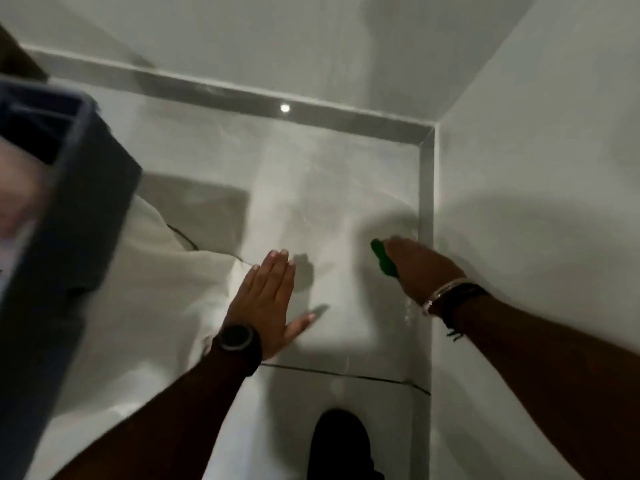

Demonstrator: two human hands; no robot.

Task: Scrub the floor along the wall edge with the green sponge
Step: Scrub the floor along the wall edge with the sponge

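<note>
My right hand (420,268) presses the green sponge (382,259) onto the pale tiled floor (325,202), close to the grey skirting strip (426,202) at the foot of the right wall. Only the sponge's left edge shows from under my fingers. Flat on the floor to the left lies my left hand (268,299), palm down, fingers straight and together, thumb spread; a black watch sits on that wrist. Bracelets circle my right wrist.
The white right wall (536,168) meets the far wall (277,46) in a corner at upper right. A dark blue blurred object (69,220) fills the left side, with white cloth (156,289) beneath it. A black shoe (341,445) shows at the bottom.
</note>
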